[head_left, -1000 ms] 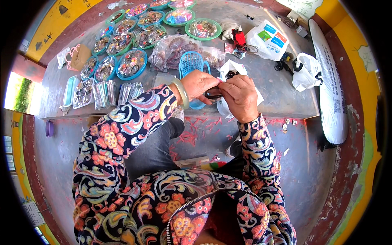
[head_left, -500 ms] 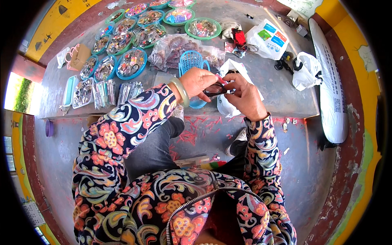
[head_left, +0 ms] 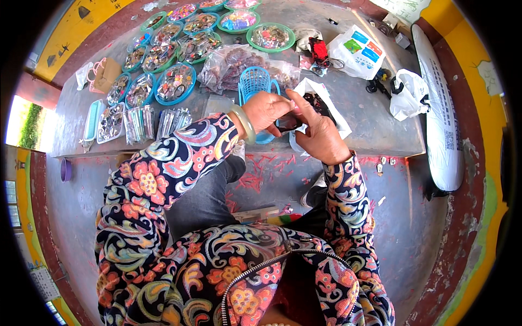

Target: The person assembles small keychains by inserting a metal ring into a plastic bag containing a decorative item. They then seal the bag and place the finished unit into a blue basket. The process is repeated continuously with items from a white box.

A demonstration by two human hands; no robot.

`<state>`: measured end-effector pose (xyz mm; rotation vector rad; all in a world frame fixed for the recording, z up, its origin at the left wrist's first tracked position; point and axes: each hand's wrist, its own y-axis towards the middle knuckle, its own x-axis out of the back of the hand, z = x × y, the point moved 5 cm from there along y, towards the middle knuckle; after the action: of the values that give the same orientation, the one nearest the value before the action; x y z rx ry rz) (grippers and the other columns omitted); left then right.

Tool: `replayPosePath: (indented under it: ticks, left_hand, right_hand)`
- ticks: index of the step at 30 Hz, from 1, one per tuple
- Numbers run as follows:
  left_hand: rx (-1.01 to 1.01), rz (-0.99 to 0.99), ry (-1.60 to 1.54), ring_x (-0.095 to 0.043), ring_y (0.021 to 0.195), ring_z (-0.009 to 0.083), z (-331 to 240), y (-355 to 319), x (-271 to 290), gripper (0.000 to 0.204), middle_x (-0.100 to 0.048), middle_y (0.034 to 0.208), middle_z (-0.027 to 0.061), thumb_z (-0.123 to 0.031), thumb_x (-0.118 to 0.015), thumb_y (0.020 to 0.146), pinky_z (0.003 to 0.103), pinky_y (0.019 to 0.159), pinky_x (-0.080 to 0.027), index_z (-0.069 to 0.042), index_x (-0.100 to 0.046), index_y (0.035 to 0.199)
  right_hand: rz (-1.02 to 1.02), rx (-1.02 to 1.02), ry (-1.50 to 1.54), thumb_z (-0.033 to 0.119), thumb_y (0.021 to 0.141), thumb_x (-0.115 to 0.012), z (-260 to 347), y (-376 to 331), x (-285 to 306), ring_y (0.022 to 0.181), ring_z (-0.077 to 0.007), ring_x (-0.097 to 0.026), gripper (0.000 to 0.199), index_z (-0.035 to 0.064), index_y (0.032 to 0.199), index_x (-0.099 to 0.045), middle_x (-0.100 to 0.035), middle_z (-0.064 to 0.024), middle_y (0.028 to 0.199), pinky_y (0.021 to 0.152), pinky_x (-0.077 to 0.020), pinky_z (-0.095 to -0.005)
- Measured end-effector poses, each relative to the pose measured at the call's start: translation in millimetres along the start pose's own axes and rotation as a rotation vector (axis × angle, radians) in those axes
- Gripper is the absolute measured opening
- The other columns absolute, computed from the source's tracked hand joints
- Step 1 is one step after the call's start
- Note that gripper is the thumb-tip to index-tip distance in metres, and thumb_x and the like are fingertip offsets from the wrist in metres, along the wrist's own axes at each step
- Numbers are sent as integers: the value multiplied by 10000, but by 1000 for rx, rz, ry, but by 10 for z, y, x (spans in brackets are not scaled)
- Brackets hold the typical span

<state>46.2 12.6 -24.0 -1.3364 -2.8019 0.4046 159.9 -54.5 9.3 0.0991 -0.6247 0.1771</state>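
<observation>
My left hand, with a pale bangle at its wrist, is closed on a small dark looped item, perhaps a band; its exact kind is unclear. My right hand meets it from the other side, its fingers closed at the item's right edge and the index finger reaching across to the left fingertips. Just behind the hands stand a blue plastic basket and, to the right, an open white plastic bag with dark things inside. The hands partly hide both.
Several round baskets of small goods, one blue, fill the table's far left. Clear bags of reddish items lie mid-table. Bundled pens lie at left, white bags at right. Red scraps litter the floor beyond my legs.
My right hand has shifted slightly left and down, its index finger now stretched toward the left fingertips. More of the dark contents of the white bag shows. The looped item is more covered.
</observation>
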Motion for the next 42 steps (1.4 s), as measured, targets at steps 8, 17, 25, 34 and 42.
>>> replayPosePath:
  ticks: [8,17,25,34,42]
  left_hand:
    - [71,8,-74,-587,754,105,11,2,-45,304,-616,885,38,-311,-463,872,206,461,-453,-53,-571,990]
    - [-35,-102,85,-589,829,123,-90,9,73,386,-609,963,59,-356,-469,873,208,456,-453,-30,-554,1063]
    - [61,-209,-9,-525,982,111,-89,0,272,490,-569,1010,19,-385,-620,774,168,513,-399,-44,-519,1111]
    - [51,-19,-223,-575,921,137,-17,93,69,293,-587,1040,41,-155,-572,821,184,548,-455,-27,-506,1076]
    - [96,6,-236,-594,877,141,-11,78,52,249,-603,980,44,-173,-565,829,183,555,-472,-39,-532,1036]
  right_hand:
    - [-11,56,329,-92,653,-508,-99,45,-176,844,-213,-623,778,117,1350,-233,-627,-130,878,723,-477,-290]
    - [-128,-236,306,-43,744,-548,-222,70,-70,496,-55,-480,662,91,1334,-278,-614,-57,716,448,-413,-208]
    - [-587,-136,1043,7,808,-478,-595,13,143,361,-50,-365,581,-71,1303,-184,-629,-178,807,317,-284,-171]
    - [-501,-159,1226,31,830,-495,-444,55,-61,375,-73,-399,573,3,1324,-207,-623,-145,805,329,-298,-181]
    - [-357,-147,1176,23,827,-490,-431,76,-122,400,-73,-420,581,2,1329,-198,-618,-134,848,345,-308,-181]
